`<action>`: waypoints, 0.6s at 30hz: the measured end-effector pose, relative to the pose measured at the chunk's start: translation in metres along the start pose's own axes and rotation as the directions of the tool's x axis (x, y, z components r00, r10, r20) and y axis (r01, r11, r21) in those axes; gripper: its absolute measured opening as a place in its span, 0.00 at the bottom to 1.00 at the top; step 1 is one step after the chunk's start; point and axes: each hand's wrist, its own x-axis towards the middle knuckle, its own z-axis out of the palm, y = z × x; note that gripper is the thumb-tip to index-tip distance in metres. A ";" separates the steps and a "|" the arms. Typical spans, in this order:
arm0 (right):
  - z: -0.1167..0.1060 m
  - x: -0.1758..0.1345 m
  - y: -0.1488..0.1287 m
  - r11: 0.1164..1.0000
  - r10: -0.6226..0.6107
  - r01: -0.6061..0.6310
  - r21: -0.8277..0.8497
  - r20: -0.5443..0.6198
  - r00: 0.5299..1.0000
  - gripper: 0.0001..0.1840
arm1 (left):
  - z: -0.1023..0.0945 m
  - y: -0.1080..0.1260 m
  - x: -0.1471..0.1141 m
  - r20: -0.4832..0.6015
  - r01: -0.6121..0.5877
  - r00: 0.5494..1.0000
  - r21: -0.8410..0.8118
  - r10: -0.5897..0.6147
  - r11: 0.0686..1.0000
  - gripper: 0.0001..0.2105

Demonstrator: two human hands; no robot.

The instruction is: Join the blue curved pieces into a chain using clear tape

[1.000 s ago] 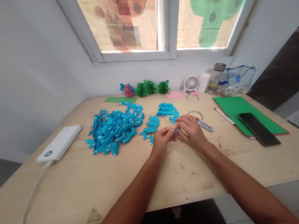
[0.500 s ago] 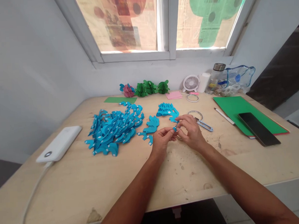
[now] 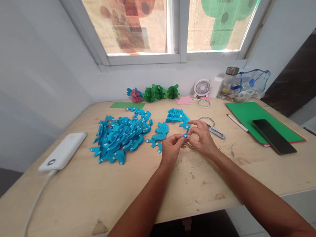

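My left hand point(image 3: 173, 146) is closed, its thumb and fingertips pinching a small blue paper piece point(image 3: 185, 135). Close on its right, my right hand point(image 3: 202, 137) grips the same piece, with the index finger raised a little above it. Most of the piece is hidden by fingers. Just beyond my hands lies a fanned row of blue paper cutouts point(image 3: 175, 114) with small white patches. A smaller group of blue cutouts point(image 3: 160, 131) rests left of my fingers. Farther left is a large heap of similar cutouts point(image 3: 125, 132).
To the right are a utility knife point(image 3: 217, 132), a tape ring point(image 3: 206, 122), a white pen point(image 3: 237, 123), green sheets point(image 3: 249, 117) and a phone point(image 3: 274, 136). A power bank point(image 3: 63, 151) sits left. Green paper figures point(image 3: 159, 92) and a small fan point(image 3: 202, 88) stand along the wall.
My right index finger has lifted and straightened slightly, showing more of the blue piece. Both hands stay in nearly the same place, and the things on the table lie as before.
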 end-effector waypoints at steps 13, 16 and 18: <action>-0.001 0.001 0.000 0.990 0.082 -0.087 0.109 0.048 0.995 0.04 | 0.000 -0.001 0.001 0.003 -0.006 1.000 0.027 0.005 1.000 0.07; -0.002 0.002 0.000 0.977 0.130 -0.140 0.161 0.074 0.989 0.05 | 0.000 0.000 0.001 -0.016 0.023 1.000 -0.001 -0.023 1.000 0.07; -0.002 0.002 -0.001 0.971 0.146 -0.160 0.176 0.092 0.985 0.04 | 0.000 -0.001 0.001 -0.022 0.025 0.999 -0.012 -0.025 1.000 0.07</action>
